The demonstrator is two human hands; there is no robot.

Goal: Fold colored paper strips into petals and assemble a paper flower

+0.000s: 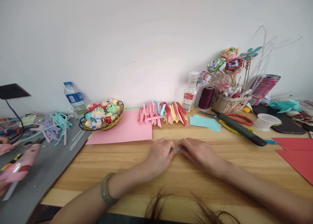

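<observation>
Your left hand and right hand each pinched one end of a thin paper strip on the worktop. Wire basket held paper roses.

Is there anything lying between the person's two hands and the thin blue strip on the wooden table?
Nothing visible does. The left hand and right hand both rest on the table, each touching an end of the thin blue strip; only its middle shows between the fingertips.
</observation>
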